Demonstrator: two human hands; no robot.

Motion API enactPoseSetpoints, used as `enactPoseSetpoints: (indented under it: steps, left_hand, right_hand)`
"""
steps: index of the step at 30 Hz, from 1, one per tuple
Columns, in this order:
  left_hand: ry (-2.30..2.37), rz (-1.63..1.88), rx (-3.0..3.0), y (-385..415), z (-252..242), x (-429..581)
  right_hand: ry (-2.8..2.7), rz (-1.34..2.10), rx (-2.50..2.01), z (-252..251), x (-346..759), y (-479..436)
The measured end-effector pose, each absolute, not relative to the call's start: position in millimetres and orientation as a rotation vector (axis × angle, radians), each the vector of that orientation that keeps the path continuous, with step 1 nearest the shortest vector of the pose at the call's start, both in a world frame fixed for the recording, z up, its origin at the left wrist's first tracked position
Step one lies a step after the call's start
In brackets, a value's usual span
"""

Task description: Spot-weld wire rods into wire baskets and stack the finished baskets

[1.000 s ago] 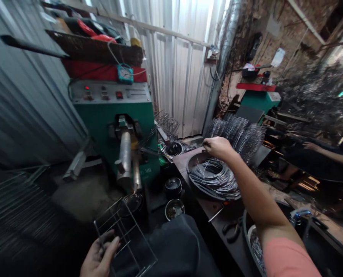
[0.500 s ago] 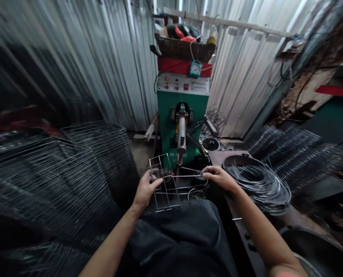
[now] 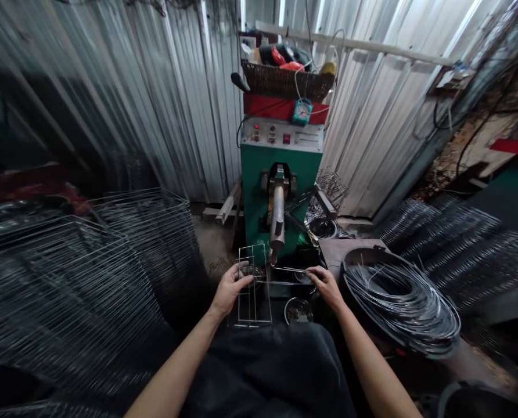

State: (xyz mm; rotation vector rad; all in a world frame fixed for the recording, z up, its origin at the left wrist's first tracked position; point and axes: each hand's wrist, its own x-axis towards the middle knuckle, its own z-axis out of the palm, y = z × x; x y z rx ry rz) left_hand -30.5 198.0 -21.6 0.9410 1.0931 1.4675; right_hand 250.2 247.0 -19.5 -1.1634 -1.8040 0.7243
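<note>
Right hand (image 3: 326,283): moved from the wire coil (image 3: 400,302), where it reached a second ago, to a spot just in front of the green machine (image 3: 280,191); it now pinches one end of a thin wire rod (image 3: 287,269).
Left hand (image 3: 230,287): risen from low over the lap to the same spot, fingers closed on the left edge of a wire grid frame (image 3: 254,290).
Frame: tilted, just below the machine's hanging arm (image 3: 277,212).
Rod: level, stretching from the right hand toward the frame's upper right side; contact likely, not certain.
Judged effect: rod and frame, apart before, now meet in front of the machine.
Coil: right of the machine on the counter (image 3: 333,249), untouched.
Stacked wire grids (image 3: 89,278): left of the machine.
</note>
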Motion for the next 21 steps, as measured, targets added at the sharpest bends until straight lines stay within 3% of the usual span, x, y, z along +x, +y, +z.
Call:
enactPoseSetpoints:
  steps: [6, 21]
  left_hand:
    - [1.113, 1.479, 0.870, 206, -28, -16]
    - [1.121, 1.463, 0.785, 216, -27, -13]
  right_hand:
    - [-1.903, 0.591, -1.220, -29, 246, 258]
    - [-1.884, 0.825, -1.127, -39, 251, 283]
